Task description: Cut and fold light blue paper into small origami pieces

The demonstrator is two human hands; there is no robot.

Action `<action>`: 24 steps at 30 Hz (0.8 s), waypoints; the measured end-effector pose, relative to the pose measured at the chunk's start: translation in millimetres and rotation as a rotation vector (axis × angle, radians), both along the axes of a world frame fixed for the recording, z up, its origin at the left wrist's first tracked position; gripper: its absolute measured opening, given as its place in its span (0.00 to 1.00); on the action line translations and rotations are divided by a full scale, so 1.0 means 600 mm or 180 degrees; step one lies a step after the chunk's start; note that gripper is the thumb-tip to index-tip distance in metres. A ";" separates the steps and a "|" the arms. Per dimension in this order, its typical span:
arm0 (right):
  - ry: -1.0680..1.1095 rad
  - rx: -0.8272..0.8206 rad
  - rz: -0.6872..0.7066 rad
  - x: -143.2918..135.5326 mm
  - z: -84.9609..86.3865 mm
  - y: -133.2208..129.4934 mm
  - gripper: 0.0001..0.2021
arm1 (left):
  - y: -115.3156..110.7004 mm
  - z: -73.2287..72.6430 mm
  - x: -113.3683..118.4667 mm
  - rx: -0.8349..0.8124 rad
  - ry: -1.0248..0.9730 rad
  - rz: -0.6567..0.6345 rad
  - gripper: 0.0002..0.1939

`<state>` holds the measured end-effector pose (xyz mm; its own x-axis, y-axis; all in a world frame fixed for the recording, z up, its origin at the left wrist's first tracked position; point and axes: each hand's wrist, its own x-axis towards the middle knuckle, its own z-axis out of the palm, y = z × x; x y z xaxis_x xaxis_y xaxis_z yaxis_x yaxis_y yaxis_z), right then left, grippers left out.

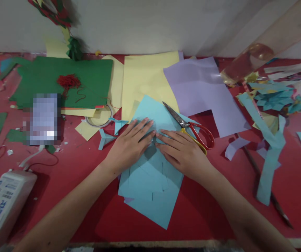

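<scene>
Light blue paper [150,178] lies in front of me in overlapping sheets, with slits or cut edges showing in its lower part. My left hand [129,145] rests flat on its upper left, fingers stretched out. From the other side my right hand [183,150] lies on it too, fingers extended, the fingertips of both hands nearly meeting. Scissors [183,123] with one red and one yellow handle lie just beyond my right hand, partly on the blue paper. Small folded blue paper pieces [105,138] sit beside my left hand. What lies beneath my palms is hidden.
Green sheets [92,82] bear red thread [69,82] at the back left, near a tape roll [99,122]. Yellow paper [147,77] and purple paper [192,84] lie behind. A phone [44,119] and white box [7,203] stand left; blue strips [267,175] and a brush [279,206] lie right.
</scene>
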<state>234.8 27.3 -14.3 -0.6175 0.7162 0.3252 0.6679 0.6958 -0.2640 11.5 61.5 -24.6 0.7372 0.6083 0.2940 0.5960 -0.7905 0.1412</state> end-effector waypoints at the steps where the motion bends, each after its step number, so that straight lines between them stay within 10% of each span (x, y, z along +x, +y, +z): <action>1: -0.0005 0.0005 0.0004 0.000 0.000 0.000 0.11 | 0.000 0.000 0.001 -0.0012 0.0012 -0.0002 0.17; 24: -0.0060 0.0019 -0.0010 -0.001 0.002 0.000 0.10 | -0.001 0.000 -0.012 -0.0039 -0.0550 -0.0321 0.13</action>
